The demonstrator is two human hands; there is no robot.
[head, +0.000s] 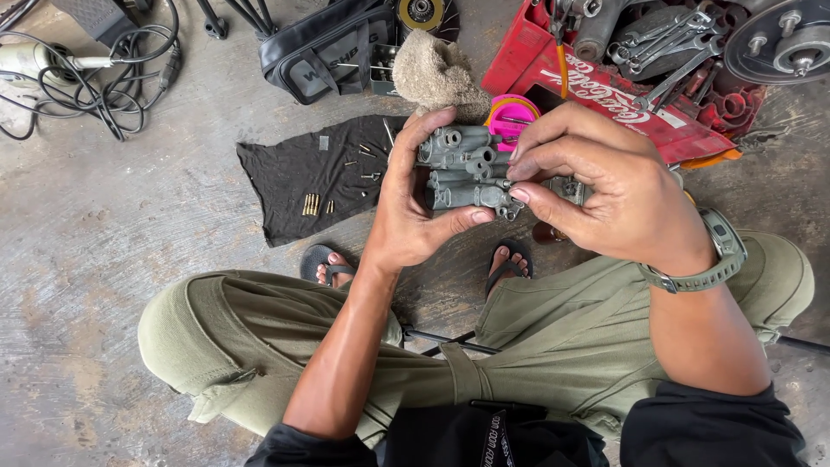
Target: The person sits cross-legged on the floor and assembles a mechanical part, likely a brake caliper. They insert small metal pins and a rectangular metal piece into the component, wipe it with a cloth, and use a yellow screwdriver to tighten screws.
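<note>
Hands first: the left hand (413, 207) is wrapped around a grey metal carburetor body (462, 169), palm under it, thumb hooked along the bottom edge and fingers curled over the top, so that grip is clamped solid on the part. The right hand (605, 195) comes in from the other side with thumb and fingertips pinched together on the carb's right end, where some small fitting sits, too tiny to make out. A grey-green wristwatch (713, 259) sits on the right wrist. The carb is held up in the air over the concrete floor (112, 259), above the person's crossed legs in olive trousers (553, 346), with flip-flops poking out below. On the floor just left of the hands lies a black cloth (294, 186) with a scatter of little brass jets and screws (311, 204) on it. Behind the carb is a tan rag (437, 73) and a pink round lid thing (512, 117), and just past that a red crate (596, 86) full of spanners and metal parts. Top left has a tangle of black cables (104, 86), and a black bag (324, 47) sits top middle.
</note>
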